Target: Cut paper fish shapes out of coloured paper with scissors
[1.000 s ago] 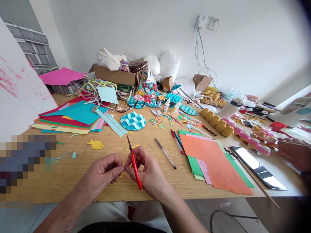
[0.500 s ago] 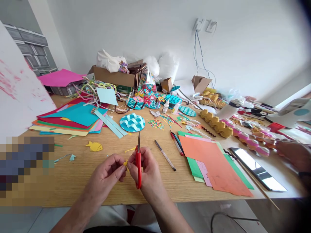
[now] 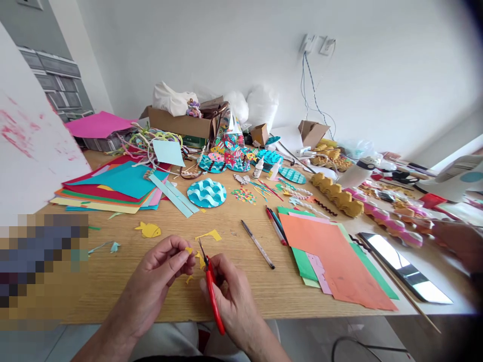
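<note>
Between the thumb and fingers of my left hand [image 3: 168, 266] is a small piece of yellow paper [image 3: 188, 250]. My right hand [image 3: 230, 289] is wrapped round red-handled scissors [image 3: 213, 296], their blades pointing up and left beside that piece. Yellow paper scraps [image 3: 200, 259] lie on the table just under the blades, and a larger yellow offcut [image 3: 213, 235] lies beyond them. A yellow paper fish [image 3: 148, 230] with a drawn eye and gill line rests to the left. Ahead sits a round blue disc [image 3: 206, 193] with wavy paper strips.
Coloured paper sheets [image 3: 113, 181] are stacked at the left. A pen [image 3: 258, 244] lies right of my hands, near orange paper [image 3: 332, 261]. Glue bottles [image 3: 258, 168] stand farther back. A phone-like dark slab [image 3: 405, 267] and a wooden stick [image 3: 411, 296] lie right; another person's hand [image 3: 458, 241] shows there.
My hands have moved apart. The scissors have swung lower with their tips tilted left toward the yellow piece. Yellow scraps now show on the table between my hands.
</note>
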A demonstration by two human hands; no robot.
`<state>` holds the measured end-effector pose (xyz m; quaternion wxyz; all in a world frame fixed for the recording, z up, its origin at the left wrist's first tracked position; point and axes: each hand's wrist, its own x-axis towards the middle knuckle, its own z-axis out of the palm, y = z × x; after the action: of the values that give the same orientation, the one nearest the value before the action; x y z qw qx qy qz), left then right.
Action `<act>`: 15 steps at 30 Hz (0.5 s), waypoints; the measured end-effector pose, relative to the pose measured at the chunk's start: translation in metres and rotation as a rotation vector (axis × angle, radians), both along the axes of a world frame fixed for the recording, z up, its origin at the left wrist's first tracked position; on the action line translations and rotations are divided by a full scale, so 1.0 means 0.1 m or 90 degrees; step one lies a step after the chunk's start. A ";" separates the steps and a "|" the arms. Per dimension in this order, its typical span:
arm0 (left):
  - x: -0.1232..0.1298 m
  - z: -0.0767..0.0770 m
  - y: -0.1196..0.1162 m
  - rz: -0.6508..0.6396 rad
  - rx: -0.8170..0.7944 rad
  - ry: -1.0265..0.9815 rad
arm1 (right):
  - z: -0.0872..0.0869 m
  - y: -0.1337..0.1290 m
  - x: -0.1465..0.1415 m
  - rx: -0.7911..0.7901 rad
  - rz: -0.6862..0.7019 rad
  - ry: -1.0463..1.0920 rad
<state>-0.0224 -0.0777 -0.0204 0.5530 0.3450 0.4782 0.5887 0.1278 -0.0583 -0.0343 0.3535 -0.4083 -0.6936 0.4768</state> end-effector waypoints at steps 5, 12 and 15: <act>0.03 0.04 0.01 0.033 -0.017 -0.024 | -0.03 -0.01 -0.04 0.021 0.000 -0.022; 0.07 0.05 -0.01 0.014 -0.001 -0.046 | -0.02 -0.02 -0.06 0.031 -0.004 -0.028; 0.08 0.05 0.00 0.016 -0.003 -0.055 | -0.02 -0.02 -0.06 0.037 -0.006 -0.025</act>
<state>-0.0148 -0.0781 -0.0153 0.5663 0.3118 0.4596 0.6090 0.1220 -0.0607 -0.0364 0.3537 -0.4101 -0.7119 0.4471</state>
